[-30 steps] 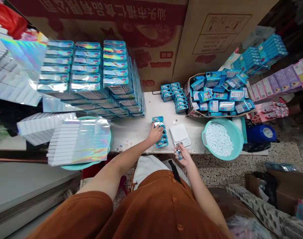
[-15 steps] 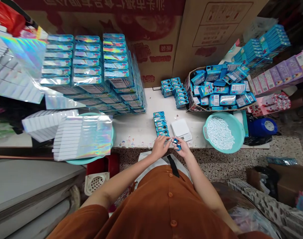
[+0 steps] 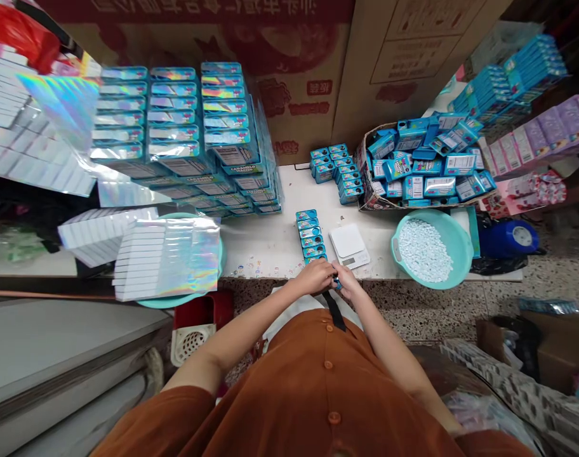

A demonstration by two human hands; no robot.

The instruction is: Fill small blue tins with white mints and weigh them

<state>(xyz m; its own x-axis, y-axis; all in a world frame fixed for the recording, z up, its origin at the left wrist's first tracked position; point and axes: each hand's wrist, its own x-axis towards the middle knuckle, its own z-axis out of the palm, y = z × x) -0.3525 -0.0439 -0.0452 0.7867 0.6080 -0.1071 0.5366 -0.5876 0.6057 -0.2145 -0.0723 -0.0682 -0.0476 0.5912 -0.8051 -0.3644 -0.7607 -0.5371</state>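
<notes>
A small blue tin (image 3: 337,283) is held between my two hands at the table's front edge, mostly covered by fingers. My right hand (image 3: 347,281) is closed round its right side. My left hand (image 3: 317,277) has its fingers bent over the tin from the left, and they hide its top. Just beyond my left hand, a short column of blue tins (image 3: 309,233) lies on the white table (image 3: 261,244). To the right of that column sits a white scale (image 3: 349,244) with a small display.
A teal basin (image 3: 463,251) of white pellets stands right, below a carton (image 3: 366,202) of blue boxes. More small tins (image 3: 349,174) stand beside the carton. Wrapped blue packs (image 3: 175,136) are stacked at left. Holographic sheets (image 3: 170,257) cover another teal basin (image 3: 221,257).
My left hand has moved right and closed over the tin, meeting my right hand. The tin is now more hidden. The whole view has shifted slightly.
</notes>
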